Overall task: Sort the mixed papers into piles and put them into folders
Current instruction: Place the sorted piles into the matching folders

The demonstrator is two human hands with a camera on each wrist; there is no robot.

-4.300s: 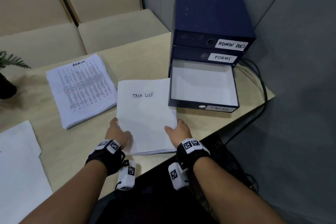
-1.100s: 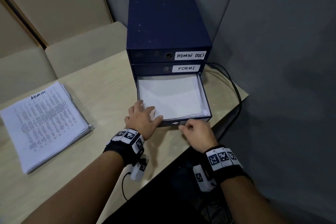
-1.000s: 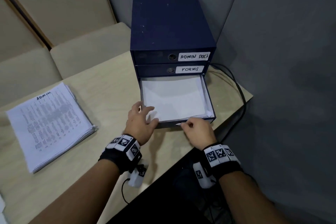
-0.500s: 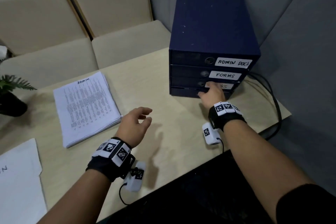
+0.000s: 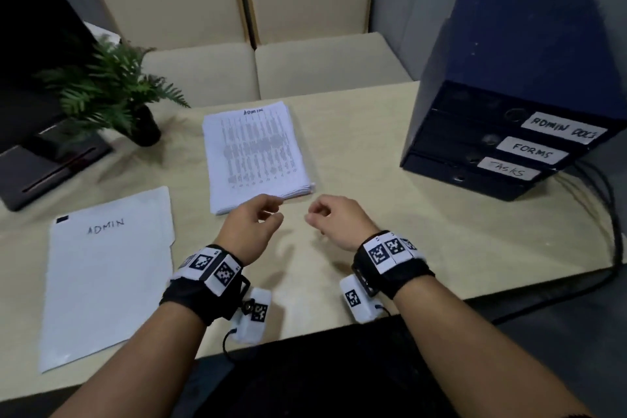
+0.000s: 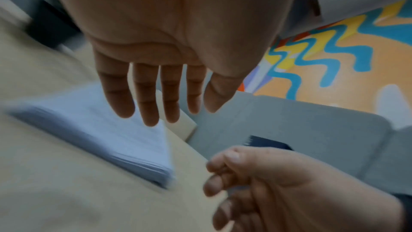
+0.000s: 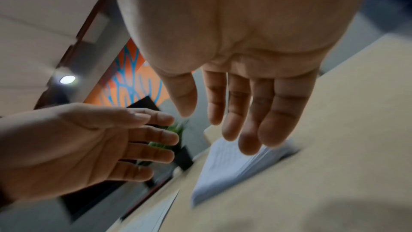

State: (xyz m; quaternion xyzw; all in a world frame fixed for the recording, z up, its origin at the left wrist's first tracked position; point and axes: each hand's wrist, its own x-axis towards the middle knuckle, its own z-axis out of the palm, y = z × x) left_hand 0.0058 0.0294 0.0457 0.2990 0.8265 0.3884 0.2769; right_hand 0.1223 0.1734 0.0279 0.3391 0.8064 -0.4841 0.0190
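Beige table (image 5: 373, 153), as I view it: left hand (image 5: 251, 231) and right hand (image 5: 339, 220) hover side by side, fingers loosely relaxed, grasping nothing. Paper stack (image 5: 256, 153) headed ADMIN lies just beyond them, ADMIN folder (image 5: 108, 282) to its left, drawer box (image 5: 526, 61) closed at right.

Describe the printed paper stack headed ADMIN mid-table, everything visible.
The paper stack is a thick sheaf of white sheets lying flat on the beige table, slightly skewed. Its top sheet carries handwritten ADMIN above columns of small print, too blurred to read. Sheet edges fan slightly at the near right corner. The left hand hovers at its near edge; contact is unclear.
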